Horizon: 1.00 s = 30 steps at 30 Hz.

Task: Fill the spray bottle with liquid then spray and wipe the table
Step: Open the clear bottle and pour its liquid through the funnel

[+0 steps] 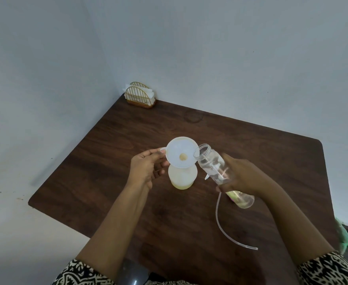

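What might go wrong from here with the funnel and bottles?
The clear bottle has its mouth at the rim of the funnel, not over its centre, so liquid may run onto the table.
The left hand pinches only the funnel's tab; no hand clearly grips the white bottle beneath, which could tip.

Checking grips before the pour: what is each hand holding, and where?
The left hand pinches the white funnel by its rim tab; the right hand grips the tilted clear bottle around its middle.
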Available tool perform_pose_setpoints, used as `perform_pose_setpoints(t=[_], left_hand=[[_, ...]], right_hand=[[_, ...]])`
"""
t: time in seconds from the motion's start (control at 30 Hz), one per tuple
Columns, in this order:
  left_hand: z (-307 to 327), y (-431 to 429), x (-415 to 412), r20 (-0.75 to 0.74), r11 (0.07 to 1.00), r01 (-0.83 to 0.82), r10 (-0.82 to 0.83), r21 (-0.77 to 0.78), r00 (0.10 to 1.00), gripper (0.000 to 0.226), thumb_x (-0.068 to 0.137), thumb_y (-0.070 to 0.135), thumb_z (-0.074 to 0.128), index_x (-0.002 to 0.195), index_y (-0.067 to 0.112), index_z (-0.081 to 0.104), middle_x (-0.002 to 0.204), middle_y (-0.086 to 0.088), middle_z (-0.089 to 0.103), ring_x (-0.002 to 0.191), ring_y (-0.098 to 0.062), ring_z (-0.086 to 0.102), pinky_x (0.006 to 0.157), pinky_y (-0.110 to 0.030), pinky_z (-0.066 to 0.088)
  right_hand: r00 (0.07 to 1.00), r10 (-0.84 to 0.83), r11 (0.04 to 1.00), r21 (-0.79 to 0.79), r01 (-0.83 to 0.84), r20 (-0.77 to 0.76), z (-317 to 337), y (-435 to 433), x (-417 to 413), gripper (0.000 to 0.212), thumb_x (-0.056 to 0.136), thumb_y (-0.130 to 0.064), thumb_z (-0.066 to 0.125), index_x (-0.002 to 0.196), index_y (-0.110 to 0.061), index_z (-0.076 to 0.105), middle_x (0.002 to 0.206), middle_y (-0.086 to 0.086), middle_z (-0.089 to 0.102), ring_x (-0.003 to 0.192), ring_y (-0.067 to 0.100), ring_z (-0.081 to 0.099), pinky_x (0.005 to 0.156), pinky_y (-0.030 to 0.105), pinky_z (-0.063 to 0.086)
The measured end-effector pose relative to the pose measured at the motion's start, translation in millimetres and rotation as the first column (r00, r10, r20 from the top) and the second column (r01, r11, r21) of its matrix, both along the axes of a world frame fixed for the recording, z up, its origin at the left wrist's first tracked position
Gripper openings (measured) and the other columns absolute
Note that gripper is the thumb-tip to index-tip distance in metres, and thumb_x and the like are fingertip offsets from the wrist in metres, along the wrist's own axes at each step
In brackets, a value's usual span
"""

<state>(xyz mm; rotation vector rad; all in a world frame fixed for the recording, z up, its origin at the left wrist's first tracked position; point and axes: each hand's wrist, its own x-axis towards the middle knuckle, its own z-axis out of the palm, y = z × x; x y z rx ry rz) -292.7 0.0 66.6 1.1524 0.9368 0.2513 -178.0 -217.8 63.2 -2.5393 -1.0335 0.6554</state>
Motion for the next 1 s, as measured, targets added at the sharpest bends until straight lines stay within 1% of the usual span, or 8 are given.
perform_pose_setpoints(t=[0.07,0.13,0.4,0.53,0.6,0.67,0.8,1.0], left_hand=[[-0.4,0.2,-0.4,-0.001,1.0,0.001,-0.001,0.0,1.0,0.01,0.087,0.014,0.07,0.096,0.012,0.072,0.076,-0.003,0.074,0.058,-0.007,0.067,0.045,-0.019,0.049],[-0.3,0.2,-0.8,-0.006,1.0,-0.003,0.003,0.0,1.0,0.008,0.087,0.014,0.07,0.095,0.013,0.072,0.075,-0.003,0.074,0.057,-0.007,0.067,0.045,-0.019,0.05],[0.5,-0.4,-1.2,0.007,1.0,-0.006,0.006,-0.021,1.0,0.005,0.087,0.012,0.07,0.091,0.013,0.071,0.067,0.0,0.072,0.054,-0.006,0.066,0.044,-0.02,0.049],[1.6,-0.4,-2.5,0.007,1.0,-0.005,0.005,-0.009,1.0,0.005,0.087,0.013,0.069,0.092,0.012,0.071,0.069,0.0,0.072,0.055,-0.007,0.065,0.046,-0.021,0.05],[2.5,-0.4,-3.2,0.004,1.0,-0.006,0.006,-0.004,1.0,0.004,0.087,0.012,0.069,0.091,0.012,0.071,0.071,-0.002,0.072,0.056,-0.007,0.065,0.047,-0.021,0.051],[2.5,-0.5,-2.9,0.005,1.0,-0.009,0.009,-0.004,1.0,0.004,0.087,0.012,0.069,0.091,0.013,0.071,0.072,-0.002,0.072,0.057,-0.007,0.065,0.046,-0.021,0.05],[1.3,-0.1,-2.2,0.008,1.0,-0.011,0.011,-0.012,1.0,0.004,0.087,0.012,0.07,0.09,0.012,0.071,0.07,-0.001,0.072,0.055,-0.007,0.066,0.044,-0.02,0.049],[-0.1,0.9,-2.0,0.016,1.0,-0.006,0.007,-0.023,1.0,0.002,0.086,0.012,0.07,0.088,0.012,0.071,0.065,-0.001,0.072,0.052,-0.006,0.065,0.044,-0.021,0.05]], right_hand=[[0.997,-0.04,0.998,0.047,0.044,-0.072,-7.8,0.4,-0.1,0.066,0.062,-0.042,0.081,0.115,-0.029,0.045,0.106,-0.012,0.063,0.084,0.01,0.062,0.075,0.029,0.053],[0.994,-0.056,0.995,0.071,0.063,-0.096,-13.3,0.1,-1.4,0.073,0.06,-0.042,0.082,0.121,-0.027,0.044,0.112,-0.008,0.064,0.09,0.014,0.063,0.082,0.037,0.055],[0.968,-0.092,0.975,0.176,0.136,-0.234,-22.0,2.0,-8.2,0.083,0.061,-0.033,0.084,0.13,-0.035,0.038,0.108,-0.014,0.061,0.092,0.009,0.063,0.088,0.03,0.052],[0.995,-0.078,0.991,0.102,0.084,-0.064,-14.5,-0.1,-5.5,0.067,0.061,-0.041,0.081,0.116,-0.027,0.045,0.101,-0.011,0.062,0.082,0.011,0.062,0.072,0.031,0.052],[0.996,-0.032,0.999,0.031,0.03,0.087,-4.0,-1.4,-3.7,0.055,0.063,-0.044,0.078,0.102,-0.029,0.042,0.09,-0.015,0.056,0.074,0.009,0.056,0.059,0.024,0.043],[0.975,0.025,0.999,-0.049,-0.014,0.221,7.5,-2.2,-2.8,0.053,0.064,-0.047,0.076,0.095,-0.032,0.035,0.085,-0.017,0.05,0.072,0.01,0.052,0.057,0.026,0.04],[0.921,0.091,0.986,-0.166,-0.029,0.378,27.9,-2.3,-1.1,0.051,0.068,-0.045,0.071,0.104,-0.031,0.038,0.093,-0.013,0.055,0.079,0.012,0.055,0.065,0.03,0.051],[0.864,0.197,0.962,-0.263,-0.078,0.463,56.0,2.1,-0.9,0.043,0.079,-0.029,0.062,0.114,-0.028,0.039,0.093,-0.009,0.051,0.082,0.014,0.051,0.059,0.026,0.035]])
